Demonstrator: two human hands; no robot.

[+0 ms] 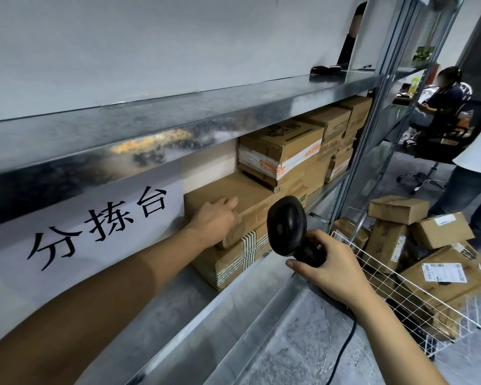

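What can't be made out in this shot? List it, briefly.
Head view:
- left hand: its palm against the top box is hidden by the hand's back.
- scanner: front faces away; right hand covers the handle.
- shipping label in the wire basket: too small to read.

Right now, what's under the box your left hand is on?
The flat box under the left hand lies on a striped-tape carton, which sits on the shelf. The carton's top and back are covered, and the scanner hides part of its right end.
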